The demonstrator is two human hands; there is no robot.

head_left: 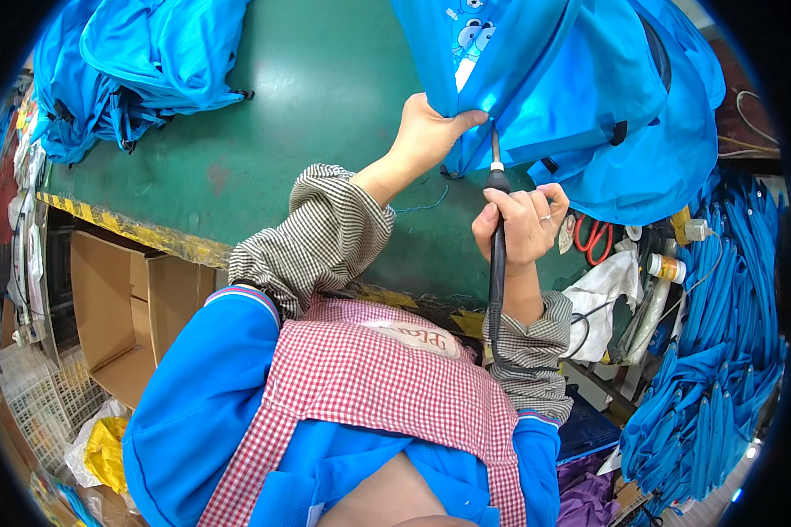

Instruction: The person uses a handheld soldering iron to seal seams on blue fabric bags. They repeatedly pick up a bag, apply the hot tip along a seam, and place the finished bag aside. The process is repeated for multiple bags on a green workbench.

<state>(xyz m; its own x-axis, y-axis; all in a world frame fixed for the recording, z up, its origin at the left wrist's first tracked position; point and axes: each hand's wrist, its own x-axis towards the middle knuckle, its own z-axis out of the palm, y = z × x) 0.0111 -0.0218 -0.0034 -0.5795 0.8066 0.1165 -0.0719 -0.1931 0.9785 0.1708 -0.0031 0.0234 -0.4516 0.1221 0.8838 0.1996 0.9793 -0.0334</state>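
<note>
On my far left I see one heap of blue cloth (163, 61), its pieces too bunched to count, on the green worktop (316, 88), with one open cardboard box (105, 307) below the striped edge. Next come two hands: the left hand (431, 133) pinches an edge of the blue printed fabric (545, 101) between thumb and fingers. That fabric lies over the far right of the worktop, glossy and creased, with white-and-blue cartoon figures, its folds narrowing to a corner toward me. Just right, the right hand (520, 224) is closed around one soldering iron (497, 181), black-handled with a slim metal tip and a black cord. Its long axis runs nearly straight away from me, tip at the fabric beside the left thumb; I can't tell whether they touch. Further right I have one pair of red-handled scissors (593, 237), one white cloth (602, 290), one white bottle (668, 268) with an orange label, and long folded blue pieces (712, 378), too many to count.
</note>
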